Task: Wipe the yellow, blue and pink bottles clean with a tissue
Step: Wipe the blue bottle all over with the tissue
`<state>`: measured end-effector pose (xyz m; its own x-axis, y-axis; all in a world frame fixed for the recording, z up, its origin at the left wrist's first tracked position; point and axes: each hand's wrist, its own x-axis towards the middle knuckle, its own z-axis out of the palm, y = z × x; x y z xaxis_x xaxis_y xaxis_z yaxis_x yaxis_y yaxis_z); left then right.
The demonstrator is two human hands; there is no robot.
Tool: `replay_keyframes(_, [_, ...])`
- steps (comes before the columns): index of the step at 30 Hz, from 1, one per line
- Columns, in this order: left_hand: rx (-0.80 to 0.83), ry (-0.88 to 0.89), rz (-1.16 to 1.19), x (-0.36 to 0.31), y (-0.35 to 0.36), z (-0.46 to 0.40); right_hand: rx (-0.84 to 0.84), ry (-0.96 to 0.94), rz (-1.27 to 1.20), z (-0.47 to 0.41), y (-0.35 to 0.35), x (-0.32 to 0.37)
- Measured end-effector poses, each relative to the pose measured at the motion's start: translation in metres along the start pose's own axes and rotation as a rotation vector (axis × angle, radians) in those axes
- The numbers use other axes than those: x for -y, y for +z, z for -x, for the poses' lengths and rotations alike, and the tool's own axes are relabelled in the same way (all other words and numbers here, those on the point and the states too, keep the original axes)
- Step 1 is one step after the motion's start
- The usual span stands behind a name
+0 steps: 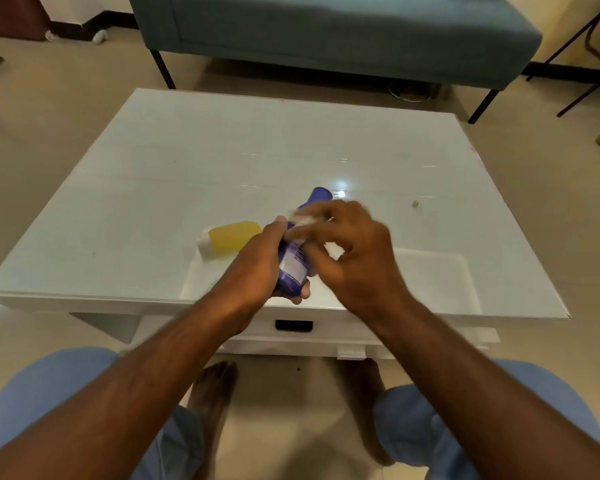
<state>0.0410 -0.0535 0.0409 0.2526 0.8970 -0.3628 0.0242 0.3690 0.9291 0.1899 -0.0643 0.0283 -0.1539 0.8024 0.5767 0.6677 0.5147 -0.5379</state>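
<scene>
Wiping the blue bottle (293, 268) above the tabletop's near edge, the left hand (267, 265) grips its base while the right hand (350, 247) pinches a tissue (300, 221). Turning it should reach every side. The yellow bottle (232, 240) lies alongside.

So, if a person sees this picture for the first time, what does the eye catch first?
First, the blue bottle at the centre, over the near table edge: the left hand holds it while the right hand rubs a white tissue on it. Next, the yellow bottle lying on the white table, just left of the hands.
</scene>
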Motion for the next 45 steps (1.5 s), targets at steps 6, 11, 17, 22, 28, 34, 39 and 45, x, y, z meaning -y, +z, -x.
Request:
replay_keyframes(6, [-0.046,-0.003,0.087,-0.001,0.002,-0.003,-0.025,0.097,-0.044,0.001,-0.003,-0.001])
replay_keyframes(11, [0.055,-0.008,-0.013,0.000,0.002,0.001,-0.093,0.136,-0.051,-0.009,-0.009,-0.012])
replay_keyframes(17, [-0.081,0.014,0.047,-0.004,-0.003,-0.005,0.016,0.080,-0.096,0.004,-0.003,0.005])
replay_keyframes(22, [0.041,-0.042,0.105,-0.007,0.002,0.001,-0.169,0.217,-0.094,-0.016,-0.011,-0.016])
replay_keyframes(28, [-0.059,-0.033,0.280,-0.011,-0.007,-0.002,0.009,0.096,-0.193,0.005,0.000,0.007])
replay_keyframes(34, [0.053,-0.071,0.266,-0.011,-0.002,0.003,-0.090,0.222,-0.203,-0.009,-0.006,-0.010])
replay_keyframes(39, [-0.004,-0.046,0.301,-0.013,-0.005,-0.001,-0.013,0.152,-0.247,-0.002,-0.001,-0.002])
replay_keyframes(45, [0.024,-0.047,0.300,-0.015,-0.003,0.000,-0.063,0.208,-0.270,-0.006,-0.001,-0.006])
